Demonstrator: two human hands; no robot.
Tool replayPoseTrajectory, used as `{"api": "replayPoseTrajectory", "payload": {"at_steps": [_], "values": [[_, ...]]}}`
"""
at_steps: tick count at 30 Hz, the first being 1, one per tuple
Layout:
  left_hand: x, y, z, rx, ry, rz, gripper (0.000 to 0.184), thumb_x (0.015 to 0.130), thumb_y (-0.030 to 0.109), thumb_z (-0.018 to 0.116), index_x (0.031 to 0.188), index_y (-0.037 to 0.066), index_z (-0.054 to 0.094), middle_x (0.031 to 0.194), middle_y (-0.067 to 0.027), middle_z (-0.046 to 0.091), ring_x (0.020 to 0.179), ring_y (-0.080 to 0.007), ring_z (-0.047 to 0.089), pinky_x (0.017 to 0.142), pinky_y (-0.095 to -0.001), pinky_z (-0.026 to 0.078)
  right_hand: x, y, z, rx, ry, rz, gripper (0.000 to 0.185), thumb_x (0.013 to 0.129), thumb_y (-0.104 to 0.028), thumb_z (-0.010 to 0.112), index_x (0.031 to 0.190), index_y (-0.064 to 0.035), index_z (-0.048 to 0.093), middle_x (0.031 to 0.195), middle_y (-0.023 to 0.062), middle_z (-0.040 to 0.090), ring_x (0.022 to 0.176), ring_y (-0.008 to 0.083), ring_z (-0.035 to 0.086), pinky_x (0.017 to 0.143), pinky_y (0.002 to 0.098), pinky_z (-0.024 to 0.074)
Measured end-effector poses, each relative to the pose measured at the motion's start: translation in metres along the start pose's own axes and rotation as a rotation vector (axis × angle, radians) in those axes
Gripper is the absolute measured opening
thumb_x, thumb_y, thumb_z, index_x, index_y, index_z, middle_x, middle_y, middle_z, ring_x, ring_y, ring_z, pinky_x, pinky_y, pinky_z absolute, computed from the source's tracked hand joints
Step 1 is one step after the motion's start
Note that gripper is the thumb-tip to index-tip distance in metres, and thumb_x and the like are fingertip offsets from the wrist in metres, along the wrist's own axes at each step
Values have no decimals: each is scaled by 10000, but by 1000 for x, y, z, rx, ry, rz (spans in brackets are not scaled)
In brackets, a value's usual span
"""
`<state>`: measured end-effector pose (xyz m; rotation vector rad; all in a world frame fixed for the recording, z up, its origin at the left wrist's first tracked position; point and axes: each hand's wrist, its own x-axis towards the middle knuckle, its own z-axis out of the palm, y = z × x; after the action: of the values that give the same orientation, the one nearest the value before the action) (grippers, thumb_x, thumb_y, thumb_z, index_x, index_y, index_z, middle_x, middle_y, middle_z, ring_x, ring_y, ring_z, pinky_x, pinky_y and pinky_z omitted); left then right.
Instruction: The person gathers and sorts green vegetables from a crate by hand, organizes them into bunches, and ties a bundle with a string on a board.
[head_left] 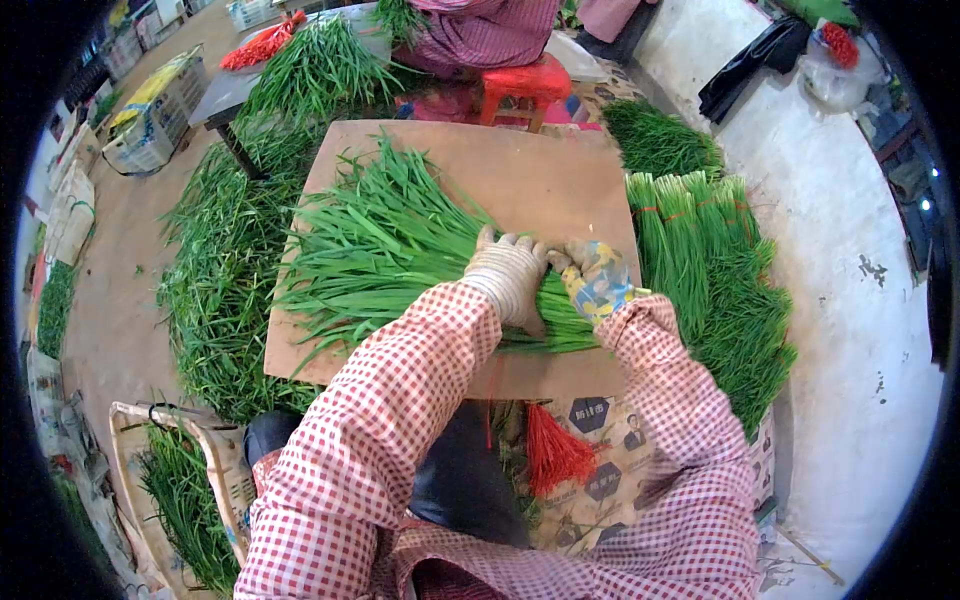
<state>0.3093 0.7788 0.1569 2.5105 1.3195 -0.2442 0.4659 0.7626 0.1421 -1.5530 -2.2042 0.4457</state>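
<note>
A spread of green chives (385, 240) lies on a brown board (560, 170), leaf tips fanned to the left and stems to the right. My left hand (508, 275), in a whitish glove, wraps over the stems near the middle of the bunch. Close beside it, my right hand (597, 280), in a patterned yellow-and-blue glove, has its fingers curled at the stems' upper edge. Both hands are closed on the chives, their fingertips almost meeting. Part of the stems is hidden under the gloves. A bunch of red ties (557, 452) hangs below the board's front edge.
Tied chive bundles (695, 235) are stacked right of the board, near a white wall (830, 250). Loose leaves (225, 290) pile up on the left. Behind are a red stool (525, 82) and a seated person. A chair-like frame (210, 440) stands at lower left.
</note>
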Motion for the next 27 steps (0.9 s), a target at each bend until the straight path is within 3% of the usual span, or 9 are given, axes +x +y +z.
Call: {"api": "replayPoseTrajectory", "payload": {"at_steps": [5, 8, 10, 13, 15, 17, 19, 22, 27], "values": [[-8, 0, 10, -44, 133, -12, 1177, 464, 556, 847, 1416, 92, 333, 1415, -144, 395, 1331, -302, 363, 1116, -501, 230, -9, 1, 8, 225, 187, 56, 219, 910, -263, 587, 1022, -94, 666, 841, 145, 676, 782, 352, 638, 679, 417, 496], [-5, -1, 15, -63, 268, -15, 1251, 467, 520, 861, 1487, 194, 213, 1516, -136, 271, 1418, -322, 211, 1121, -561, 162, -9, 6, 9, 1, 131, -150, 147, 897, -152, 607, 1015, -91, 668, 839, 137, 665, 743, 300, 638, 651, 384, 493], [-5, -1, 10, -45, 175, -8, 1249, 468, 529, 860, 1489, 207, 215, 1518, -107, 279, 1417, -316, 216, 1117, -566, 169, -7, 5, 14, -191, 33, -353, 153, 876, -125, 586, 1017, -105, 641, 865, 145, 656, 791, 353, 619, 681, 408, 502], [2, -5, 5, -31, 30, 11, 1190, 472, 563, 848, 1470, 248, 281, 1506, -34, 320, 1407, -299, 245, 1108, -584, 180, 4, 9, 16, -261, -181, -223, 251, 826, -258, 626, 1046, -137, 624, 1001, 135, 655, 929, 293, 628, 753, 400, 503], [10, -8, 11, -2, -22, -1, 1178, 422, 607, 846, 1431, 255, 350, 1486, -19, 345, 1398, -241, 267, 1124, -557, 184, -13, -13, 3, -299, -115, -165, 300, 820, -272, 626, 1091, -145, 607, 973, 146, 637, 926, 304, 623, 760, 400, 503], [5, -8, 11, -118, 84, 17, 1068, 448, 529, 849, 1379, 227, 422, 1398, -35, 462, 1353, -257, 348, 1103, -563, 214, -56, -54, -27, -283, 170, -444, 328, 806, -281, 619, 1111, -159, 611, 973, 146, 609, 945, 345, 594, 777, 420, 499], [-1, -4, 7, -101, 97, 31, 1039, 480, 501, 845, 1382, 211, 418, 1372, -53, 490, 1338, -276, 370, 1104, -573, 208, -101, -14, 36, 123, -145, -299, 374, 776, -275, 629, 1138, -182, 612, 1025, 155, 578, 989, 374, 551, 810, 451, 482], [0, -3, 6, -111, 85, 37, 1027, 492, 479, 842, 1383, 200, 414, 1374, -62, 487, 1338, -284, 369, 1107, -576, 203, -126, -28, 72, -178, -270, -322, 388, 761, -272, 631, 1140, -193, 612, 1069, 149, 565, 1007, 358, 540, 818, 453, 471], [-3, -1, 6, -99, 114, 27, 1043, 473, 482, 846, 1377, 183, 418, 1371, -70, 489, 1338, -292, 371, 1109, -573, 202, -131, 2, 103, 19, -112, -417, 395, 806, -311, 592, 1181, -187, 582, 1112, 132, 565, 1055, 344, 527, 847, 463, 457]]}}
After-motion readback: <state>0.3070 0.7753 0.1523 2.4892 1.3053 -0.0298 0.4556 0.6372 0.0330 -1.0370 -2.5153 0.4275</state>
